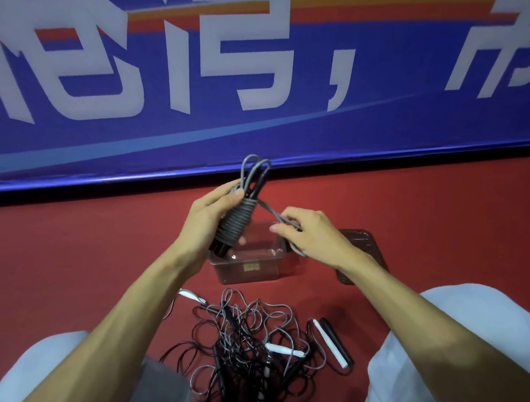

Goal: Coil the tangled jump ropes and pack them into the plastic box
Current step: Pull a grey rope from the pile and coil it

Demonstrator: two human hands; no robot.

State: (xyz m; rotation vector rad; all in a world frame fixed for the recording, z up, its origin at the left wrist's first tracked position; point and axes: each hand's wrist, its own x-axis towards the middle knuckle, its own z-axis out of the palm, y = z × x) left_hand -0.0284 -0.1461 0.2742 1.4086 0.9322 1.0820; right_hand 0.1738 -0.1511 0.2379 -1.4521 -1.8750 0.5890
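Your left hand (207, 221) curls its fingers round the coiled grey rope (236, 219); your right hand (312, 235) pinches its loose tail, stretched straight from the coil; both hover just above the plastic box (244, 273) on the red floor (86, 253); the tangled ropes (250, 347) lie nearer you, between your knees.

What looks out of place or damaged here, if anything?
Only the tangled pile of ropes on the floor, on the person's side of the plastic box: black and grey cords knotted together, handles sticking out. The lid lies beside the box. No damage or spill visible.
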